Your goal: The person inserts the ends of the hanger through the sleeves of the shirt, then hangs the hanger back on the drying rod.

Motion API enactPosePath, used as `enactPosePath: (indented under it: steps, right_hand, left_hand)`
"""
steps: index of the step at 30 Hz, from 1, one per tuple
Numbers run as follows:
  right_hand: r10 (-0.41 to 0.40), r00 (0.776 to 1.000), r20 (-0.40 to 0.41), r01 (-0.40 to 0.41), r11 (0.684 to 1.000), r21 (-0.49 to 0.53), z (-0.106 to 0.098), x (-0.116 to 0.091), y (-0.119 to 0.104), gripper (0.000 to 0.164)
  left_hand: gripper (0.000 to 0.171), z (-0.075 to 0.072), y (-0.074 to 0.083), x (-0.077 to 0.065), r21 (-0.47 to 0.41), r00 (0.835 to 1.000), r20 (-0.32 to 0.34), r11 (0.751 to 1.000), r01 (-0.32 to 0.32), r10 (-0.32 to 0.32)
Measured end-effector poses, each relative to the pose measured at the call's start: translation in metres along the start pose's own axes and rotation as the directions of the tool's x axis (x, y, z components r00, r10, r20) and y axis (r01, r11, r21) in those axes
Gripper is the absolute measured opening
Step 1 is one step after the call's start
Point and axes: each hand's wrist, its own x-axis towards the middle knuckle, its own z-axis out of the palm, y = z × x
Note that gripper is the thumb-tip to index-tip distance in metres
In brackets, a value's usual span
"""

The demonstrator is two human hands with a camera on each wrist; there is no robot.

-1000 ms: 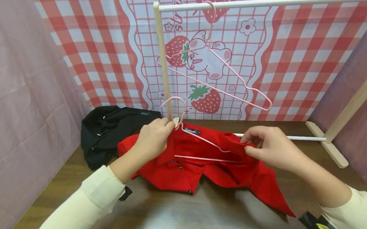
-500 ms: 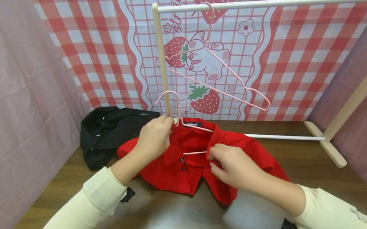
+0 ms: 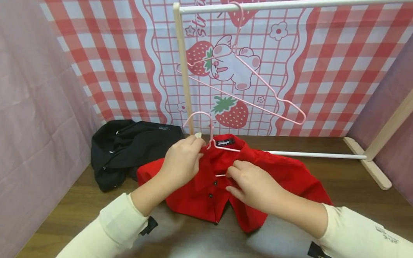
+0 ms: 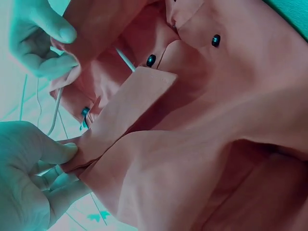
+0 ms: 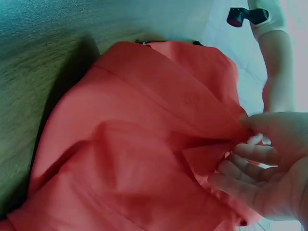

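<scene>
Both hands are on a red shirt [image 3: 259, 182] that lies on a brown table [image 3: 346, 198]. The left hand [image 3: 181, 162] pinches the shirt's collar near the neck of a pink hanger [image 3: 209, 135], with its fingers curled around the cloth. The right hand [image 3: 254, 184] is just beside it, at the front of the shirt, and its fingers pinch the edge of the cloth there. The hanger is thin wire with a round hook on top, and most of it is tucked inside the shirt, so only the hook and a bit of the bar show. The shirt is soft and floppy, with a folded collar and small dark buttons [image 3: 210, 195] down the front. In the left wrist view the cloth looks smooth with a few creases. A black shirt [image 3: 128, 148] lies in a heap to the left, touching the red one. Behind the hands stands a rack [image 3: 181, 65] with light wood posts and a white top bar. A second hanger [image 3: 250, 88], also pink wire, hangs from that bar. The table is dark wood with a grain. At the back hangs a red and white checked cloth [image 3: 336, 65] with strawberries and a bunny on it. Plain pink cloth covers both sides.
</scene>
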Motion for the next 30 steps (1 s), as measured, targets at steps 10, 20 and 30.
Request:
enactPosePath:
  steps: [10,20,30]
  right_hand:
    - [0.048,0.969,-0.241,-0.076,0.991,-0.107,-0.031,-0.013,0.026,0.032]
    - [0.122,0.991,-0.050,-0.125,0.990,-0.064,-0.038,-0.015,0.042,0.024]
    - [0.115,0.989,-0.092,-0.123,0.989,-0.087,-0.041,-0.010,0.039,0.017]
  left_hand:
    - [0.023,0.001,-0.010,-0.004,-0.030,0.999,-0.037,0.999,0.022,-0.023]
    - [0.023,0.000,-0.007,-0.006,-0.122,0.997,-0.067,0.991,-0.046,0.038]
    - [0.024,-0.006,-0.010,-0.003,-0.172,0.996,-0.041,0.982,-0.084,0.078]
